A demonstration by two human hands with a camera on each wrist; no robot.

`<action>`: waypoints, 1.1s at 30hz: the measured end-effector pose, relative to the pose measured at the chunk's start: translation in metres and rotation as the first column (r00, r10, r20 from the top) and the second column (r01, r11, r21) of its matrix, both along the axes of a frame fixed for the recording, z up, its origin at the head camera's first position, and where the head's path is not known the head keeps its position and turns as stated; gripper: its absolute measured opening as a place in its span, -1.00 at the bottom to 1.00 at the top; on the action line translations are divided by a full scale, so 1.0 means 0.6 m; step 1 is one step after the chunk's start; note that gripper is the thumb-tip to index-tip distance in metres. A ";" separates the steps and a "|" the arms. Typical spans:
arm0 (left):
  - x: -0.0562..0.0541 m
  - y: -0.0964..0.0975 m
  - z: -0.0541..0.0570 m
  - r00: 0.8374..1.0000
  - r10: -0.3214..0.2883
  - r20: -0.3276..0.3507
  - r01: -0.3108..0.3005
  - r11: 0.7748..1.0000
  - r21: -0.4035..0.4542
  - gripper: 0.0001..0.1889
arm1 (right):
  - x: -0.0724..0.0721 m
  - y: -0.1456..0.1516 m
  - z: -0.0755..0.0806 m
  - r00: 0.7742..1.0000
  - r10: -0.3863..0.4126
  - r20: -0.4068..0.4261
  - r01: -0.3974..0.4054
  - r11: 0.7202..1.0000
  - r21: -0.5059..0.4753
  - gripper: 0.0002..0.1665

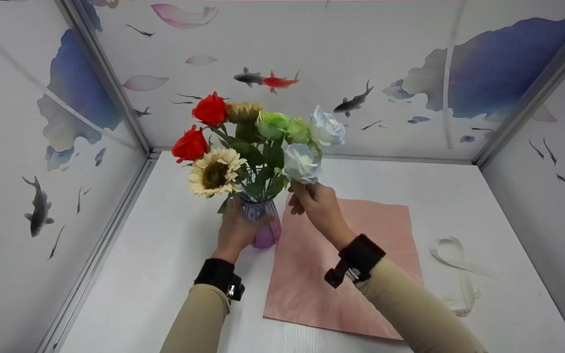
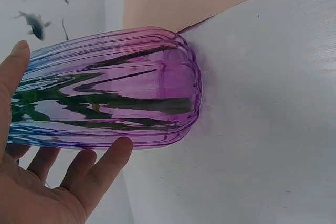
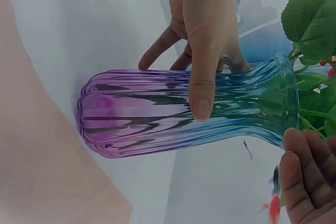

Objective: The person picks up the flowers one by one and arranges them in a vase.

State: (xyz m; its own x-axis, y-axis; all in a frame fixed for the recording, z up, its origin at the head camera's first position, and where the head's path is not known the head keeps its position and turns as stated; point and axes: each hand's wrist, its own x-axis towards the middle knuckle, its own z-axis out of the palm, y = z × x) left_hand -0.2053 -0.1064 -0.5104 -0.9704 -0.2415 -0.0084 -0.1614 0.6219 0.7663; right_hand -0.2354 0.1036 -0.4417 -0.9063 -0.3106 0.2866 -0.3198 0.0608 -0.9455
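A ribbed glass vase [image 1: 266,235], purple at the base and blue toward its flared rim, stands upright with leafy stems inside. My left hand [image 1: 237,228] grips it around the body, thumb on one side and fingers on the other. My right hand [image 1: 321,210] is beside the rim, its thumb and forefinger pinching right under the lower pale blue rose [image 1: 302,163]; the stem there is mostly hidden. Also in the vase are red roses [image 1: 190,143], cream sunflowers [image 1: 215,174] and green blooms [image 1: 272,125]. In the right wrist view, curled right fingers [image 3: 307,169] are at the vase's rim.
Pink wrapping paper [image 1: 346,279] lies flat on the white table [image 1: 130,274], just right of the vase. A loosely looped pale ribbon [image 1: 451,255] is farther right. Walls with painted fish and petals enclose the table at the back [image 1: 385,142] and both sides.
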 end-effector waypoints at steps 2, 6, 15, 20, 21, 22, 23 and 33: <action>-0.001 0.000 0.000 1.000 -0.002 -0.006 0.002 1.000 0.001 0.20 | -0.001 -0.001 0.000 1.000 -0.001 0.000 0.001 1.000 0.015 -0.70; -0.002 0.002 0.000 1.000 -0.004 -0.003 0.004 1.000 0.024 0.19 | -0.001 0.000 0.000 0.999 0.041 0.000 -0.041 0.999 0.021 -0.75; -0.003 0.000 -0.003 1.000 -0.005 0.000 0.005 1.000 0.028 0.18 | 0.000 0.011 -0.010 0.994 0.104 0.031 -0.107 0.985 0.136 -0.69; -0.004 -0.003 -0.005 1.000 -0.009 0.002 0.009 1.000 0.023 0.20 | -0.004 0.028 -0.024 0.995 0.071 0.070 -0.085 0.971 0.224 -0.68; -0.004 -0.002 -0.005 1.000 -0.012 0.000 0.012 1.000 0.026 0.20 | -0.004 0.033 -0.027 0.995 0.062 0.074 -0.078 0.968 0.237 -0.69; -0.005 -0.002 -0.006 1.000 -0.016 -0.003 0.016 0.999 0.029 0.20 | -0.005 0.038 -0.029 0.996 0.053 0.078 -0.071 0.967 0.246 -0.70; -0.005 -0.002 -0.006 1.000 -0.018 -0.008 0.018 0.999 0.029 0.20 | -0.005 0.044 -0.033 0.996 0.046 0.082 -0.066 0.965 0.254 -0.71; -0.009 -0.003 -0.011 1.000 -0.020 -0.008 0.020 1.000 0.023 0.22 | -0.009 0.105 -0.062 0.989 -0.034 0.145 -0.003 0.970 0.243 -0.73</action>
